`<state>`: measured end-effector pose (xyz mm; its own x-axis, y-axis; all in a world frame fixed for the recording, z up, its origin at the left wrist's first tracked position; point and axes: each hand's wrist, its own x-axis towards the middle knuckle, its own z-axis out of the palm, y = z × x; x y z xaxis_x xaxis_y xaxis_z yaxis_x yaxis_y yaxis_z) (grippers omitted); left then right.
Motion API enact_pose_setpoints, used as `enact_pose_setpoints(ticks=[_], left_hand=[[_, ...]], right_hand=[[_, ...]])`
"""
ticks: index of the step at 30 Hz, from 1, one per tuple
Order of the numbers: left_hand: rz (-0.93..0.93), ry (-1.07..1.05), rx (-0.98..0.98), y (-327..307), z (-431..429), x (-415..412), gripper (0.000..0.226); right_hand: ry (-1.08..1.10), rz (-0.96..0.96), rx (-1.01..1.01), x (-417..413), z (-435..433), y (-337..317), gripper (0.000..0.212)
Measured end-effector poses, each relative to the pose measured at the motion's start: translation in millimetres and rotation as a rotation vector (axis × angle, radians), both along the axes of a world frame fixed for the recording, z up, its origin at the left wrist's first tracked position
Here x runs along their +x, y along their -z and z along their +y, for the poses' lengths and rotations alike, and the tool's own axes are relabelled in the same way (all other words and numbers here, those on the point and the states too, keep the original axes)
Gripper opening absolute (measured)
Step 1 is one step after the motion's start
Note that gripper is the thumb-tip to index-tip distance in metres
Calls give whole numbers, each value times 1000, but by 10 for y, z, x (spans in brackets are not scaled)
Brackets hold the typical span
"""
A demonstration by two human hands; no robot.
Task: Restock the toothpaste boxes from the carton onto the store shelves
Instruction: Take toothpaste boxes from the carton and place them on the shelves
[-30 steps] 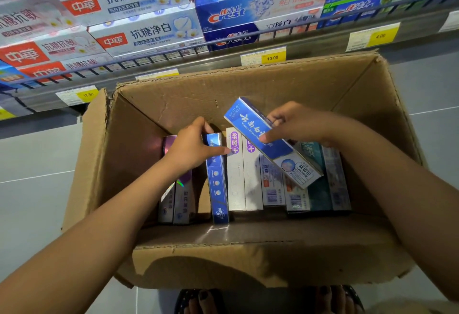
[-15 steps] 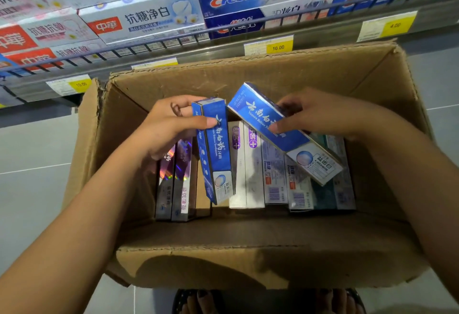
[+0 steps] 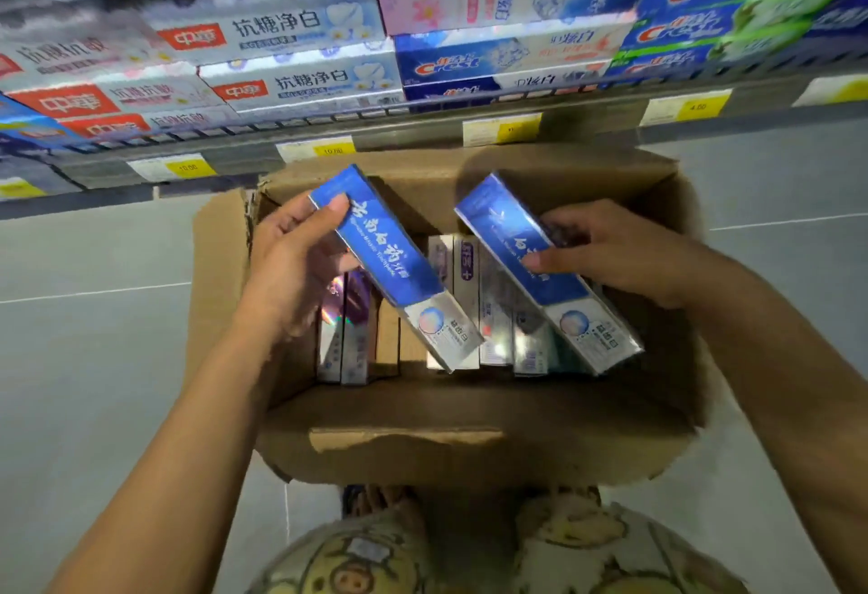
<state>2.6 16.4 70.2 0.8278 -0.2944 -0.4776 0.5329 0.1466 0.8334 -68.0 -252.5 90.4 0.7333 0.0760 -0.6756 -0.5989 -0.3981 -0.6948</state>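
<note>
An open cardboard carton [image 3: 469, 448] stands on the floor below the shelves. Several toothpaste boxes [image 3: 469, 307] stand upright inside it. My left hand [image 3: 291, 264] grips a blue toothpaste box [image 3: 394, 264], lifted above the carton's left side and tilted. My right hand [image 3: 606, 250] grips a second blue toothpaste box [image 3: 545, 274] of the same kind above the carton's right side, tilted the same way. Both boxes are clear of the row below.
Store shelves [image 3: 422, 133] with a wire rail and yellow price tags run across the top, packed with red-and-white toothpaste boxes [image 3: 277, 58] on the left and Crest boxes [image 3: 507, 58] on the right. Grey tiled floor [image 3: 94, 358] surrounds the carton. My patterned clothing [image 3: 422, 556] shows at the bottom.
My left hand has pulled its blue box fully out of the row and raised it. My right hand has lifted its box higher. The view has tilted up toward the shelves.
</note>
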Motion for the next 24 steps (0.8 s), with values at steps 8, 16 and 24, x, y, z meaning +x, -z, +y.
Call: enact_pose_setpoints(ticks=[8, 16, 24], left_hand=[[102, -215, -46, -1800, 28, -137, 26], [170, -320, -85, -4015, -94, -276, 6], [131, -349, -195, -5734, -110, -471, 20]], right_hand=[[47, 55, 9, -18, -18, -1795, 21], [116, 40, 25, -65, -121, -4151, 16], [25, -91, -25, -102, -155, -6049, 8]])
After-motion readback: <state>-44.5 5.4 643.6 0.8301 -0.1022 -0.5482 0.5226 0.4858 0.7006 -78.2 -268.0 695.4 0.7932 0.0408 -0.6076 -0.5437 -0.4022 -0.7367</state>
